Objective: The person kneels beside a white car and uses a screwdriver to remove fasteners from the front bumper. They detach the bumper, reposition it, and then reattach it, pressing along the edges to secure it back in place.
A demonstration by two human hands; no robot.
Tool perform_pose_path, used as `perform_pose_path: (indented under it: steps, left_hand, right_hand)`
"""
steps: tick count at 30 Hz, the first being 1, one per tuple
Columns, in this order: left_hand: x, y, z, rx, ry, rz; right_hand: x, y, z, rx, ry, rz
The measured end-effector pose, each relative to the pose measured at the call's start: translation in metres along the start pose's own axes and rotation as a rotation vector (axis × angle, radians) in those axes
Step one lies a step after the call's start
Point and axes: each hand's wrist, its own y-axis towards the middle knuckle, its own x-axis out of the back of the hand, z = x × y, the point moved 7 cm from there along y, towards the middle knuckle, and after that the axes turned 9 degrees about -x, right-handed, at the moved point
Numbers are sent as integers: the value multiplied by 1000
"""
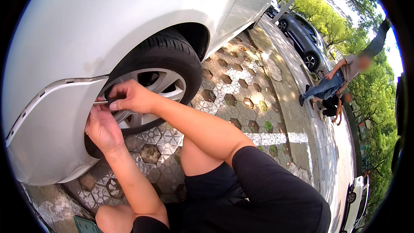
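Note:
A slim metal piece (100, 102) sits at the edge of a silver car's loose bumper panel (47, 125), beside the front wheel (166, 75). My right hand (131, 97) pinches around that piece, with the thumb and curled fingers at its wheel-side end. Just below, my left hand (103, 129) reaches up with curled fingers against the bumper's edge; what its fingertips hold is hidden. The panel's slotted upper edge stands apart from the silver fender (73, 26) above it.
Patterned pavers (228, 103) lie around the wheel and my bent legs. Two other people (334, 82) are on the walkway at the right. A dark grey car (302, 39), a white car (355, 198), a signpost and trees stand farther off. A green flat object (84, 224) lies at the lower left.

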Motion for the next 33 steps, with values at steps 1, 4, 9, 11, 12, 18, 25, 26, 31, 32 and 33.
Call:
perform_pose_path:
  steps: [1,4,9,11,12,18,25,26,31,32,33]
  left_hand:
    - [-1,0,-1,1,-2,1]
    - [-7,2,0,-15,0,-15]
    - [-7,-2,-1,-24,19,-26]
    - [-9,-3,-1,-18,13,-6]
    - [-8,-3,-2,-24,25,-17]
    - [0,-2,-2,-40,-9,-120]
    - [5,-2,-1,-22,-101,-127]
    - [11,0,0,-23,-83,-111]
    - [8,-5,7,-4,-94,-151]
    - [9,-5,9,-7,-115,-123]
    - [8,-4,9,-5,-123,-130]
  right_hand:
    - [0,0,1,3,-2,-2]
    - [2,-2,11,28,-105,-28]
    - [-4,-19,27,176,-335,-223]
    - [-6,-25,30,262,-338,-318]
    - [-8,-30,31,308,-386,-397]
    - [-14,-6,6,116,-201,-140]
    - [-31,-13,-48,-501,763,558]
    - [-26,-10,-47,-454,688,508]
    - [-2,-9,-24,-172,70,10]
    - [0,-10,-9,86,-230,-211]
    - [-4,-17,10,207,-453,-407]
